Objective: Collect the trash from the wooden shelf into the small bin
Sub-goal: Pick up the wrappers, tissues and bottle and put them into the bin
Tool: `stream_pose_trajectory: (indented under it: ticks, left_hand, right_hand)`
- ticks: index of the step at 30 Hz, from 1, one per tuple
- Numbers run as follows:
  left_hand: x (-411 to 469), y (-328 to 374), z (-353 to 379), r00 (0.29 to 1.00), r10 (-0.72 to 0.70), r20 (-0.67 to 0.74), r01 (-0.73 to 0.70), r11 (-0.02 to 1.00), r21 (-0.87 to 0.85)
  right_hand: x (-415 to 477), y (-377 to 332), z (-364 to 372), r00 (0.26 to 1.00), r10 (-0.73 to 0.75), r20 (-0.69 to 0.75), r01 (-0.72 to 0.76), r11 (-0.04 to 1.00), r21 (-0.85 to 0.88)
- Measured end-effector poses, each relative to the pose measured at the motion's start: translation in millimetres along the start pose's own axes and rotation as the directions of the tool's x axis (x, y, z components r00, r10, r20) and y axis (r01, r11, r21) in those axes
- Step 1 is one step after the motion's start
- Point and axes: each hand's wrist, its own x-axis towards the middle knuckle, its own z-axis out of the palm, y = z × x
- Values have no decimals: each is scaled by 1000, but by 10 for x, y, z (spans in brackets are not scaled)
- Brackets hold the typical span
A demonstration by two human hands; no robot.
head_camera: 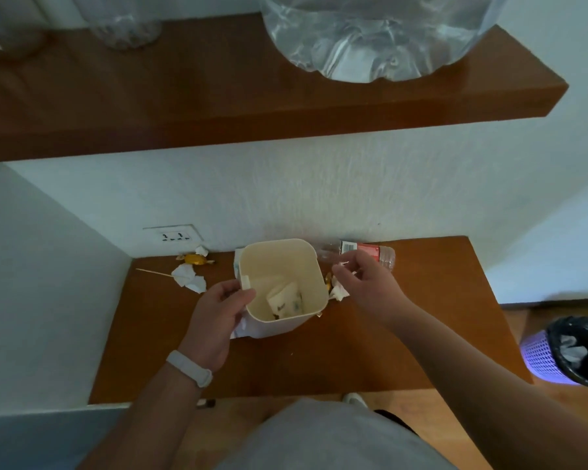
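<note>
A small cream bin [306, 262] stands on the lower wooden shelf [421, 320], with crumpled paper inside it. My left hand [218, 313] grips the bin's near left rim. My right hand [364, 283] hovers just right of the bin, thumb and fingers pinched on a small scrap of trash [343, 264]. Below that hand lie a crumpled tissue [338, 291] and a yellow wrapper bit. A clear plastic bottle [370, 254] with a red label lies behind the hand. Left of the bin are white tissues [189, 278], a thin wooden stick [153, 273] and a yellow wrapper [194, 258].
An upper wooden shelf [218, 96] holds a large clear plastic bag [370, 35] and clear containers. A wall socket [172, 235] sits behind the left trash. A purple mesh bin with a black liner [564, 354] stands on the floor at right.
</note>
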Motion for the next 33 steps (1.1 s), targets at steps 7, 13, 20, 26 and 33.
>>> stream_pose_trajectory:
  ticks: [7, 13, 20, 26, 33]
  left_hand:
    - [-101, -27, -66, 995, -28, -97, 21, 997, -74]
    - [-222, -94, -71, 982, -42, -182, 26, 996, -89]
    - [-309, -107, -59, 972, -57, -227, 29, 992, -124]
    - [-330, -148, -32, 968, -60, -245, 24, 989, -148]
    - [-325, -151, -29, 974, -35, -224, 5, 991, -133]
  right_hand:
    - [383, 831, 90, 984, 96, 153, -24, 908, -419]
    - [541, 1119, 252, 978, 68, 195, 48, 845, -532]
    - [639, 1180, 377, 965, 57, 255, 137, 721, -680]
    - [623, 1171, 356, 951, 64, 303, 153, 754, -639]
    - [463, 1131, 260, 970, 29, 240, 113, 825, -554]
